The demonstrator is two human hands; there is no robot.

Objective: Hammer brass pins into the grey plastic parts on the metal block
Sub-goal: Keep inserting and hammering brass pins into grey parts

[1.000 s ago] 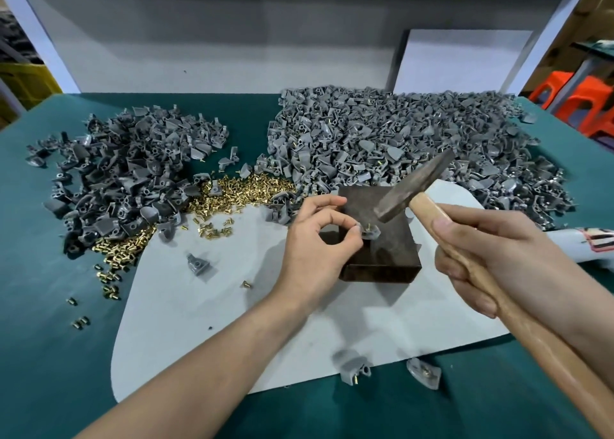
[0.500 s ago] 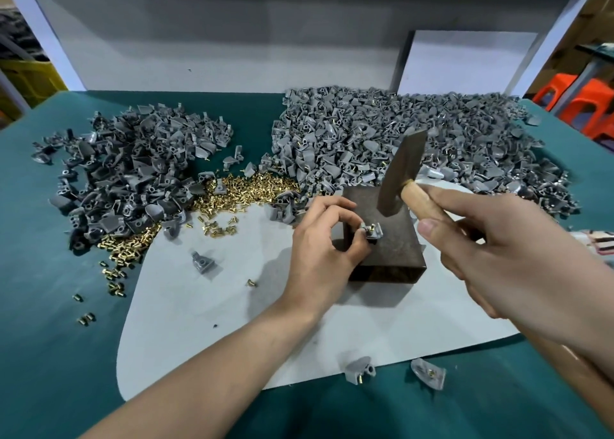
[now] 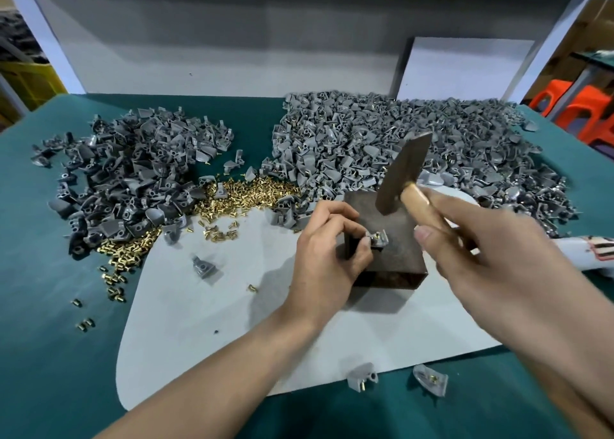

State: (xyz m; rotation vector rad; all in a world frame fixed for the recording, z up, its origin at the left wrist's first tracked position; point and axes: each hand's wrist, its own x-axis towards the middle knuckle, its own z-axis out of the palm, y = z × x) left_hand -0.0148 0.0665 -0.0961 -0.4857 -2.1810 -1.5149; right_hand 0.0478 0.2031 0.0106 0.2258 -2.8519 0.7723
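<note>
A grey plastic part (image 3: 378, 240) is steadied on the top face of the metal block (image 3: 398, 259) with a brass pin (image 3: 377, 235) standing in it. It is pinched from its left side by the thumb and forefinger of the left hand (image 3: 327, 252). The hammer (image 3: 403, 176) is gripped close under its head by the right hand (image 3: 491, 252), the fingers wrapped round the wooden handle. The dark head is poised above and just behind the part, its long axis tilted up and away from the worker. The blow is therefore judged to fall downward, close beside the left fingertips, which lie nearest the pin. How deeply the pin is seated cannot be made out. The right hand is blurred, and the handle's lower length is hidden behind it. The block is set on a pale mat (image 3: 232, 322) laid over the green surface (image 3: 50, 272), with a heap of loose pins (image 3: 246, 196) and two grey piles (image 3: 398, 149) beyond.
</note>
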